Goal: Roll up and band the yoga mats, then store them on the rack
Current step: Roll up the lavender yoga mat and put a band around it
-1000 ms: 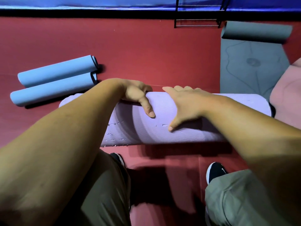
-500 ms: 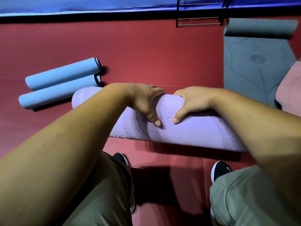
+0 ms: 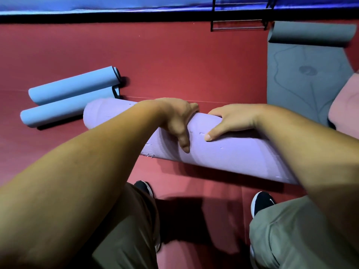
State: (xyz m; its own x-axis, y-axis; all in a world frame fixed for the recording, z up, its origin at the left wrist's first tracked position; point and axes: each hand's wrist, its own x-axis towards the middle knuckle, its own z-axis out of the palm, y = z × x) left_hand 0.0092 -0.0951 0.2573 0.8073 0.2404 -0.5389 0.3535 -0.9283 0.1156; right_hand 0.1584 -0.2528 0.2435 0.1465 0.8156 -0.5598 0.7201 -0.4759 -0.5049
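Note:
A rolled purple yoga mat [image 3: 229, 152] lies slanted in front of me, its left end farther away than its right end. My left hand [image 3: 176, 121] grips it near the middle, fingers curled over the top and thumb down the near side. My right hand [image 3: 231, 121] grips it just beside, thumb pressed on the near face. Two rolled light-blue mats [image 3: 71, 88] lie side by side on the red floor at the left. A black metal rack [image 3: 239, 24] stands against the far wall.
A grey mat [image 3: 303, 78], partly unrolled with its far end curled, lies at the right. A pink mat [image 3: 343, 105] overlaps its near corner. My knees and black shoes are below the purple roll. Red floor stretches between me and the blue wall padding.
The purple roll has turned from level to slanted, its left end swinging away toward the blue mats. Both hands went from lying flat on it to curling round it.

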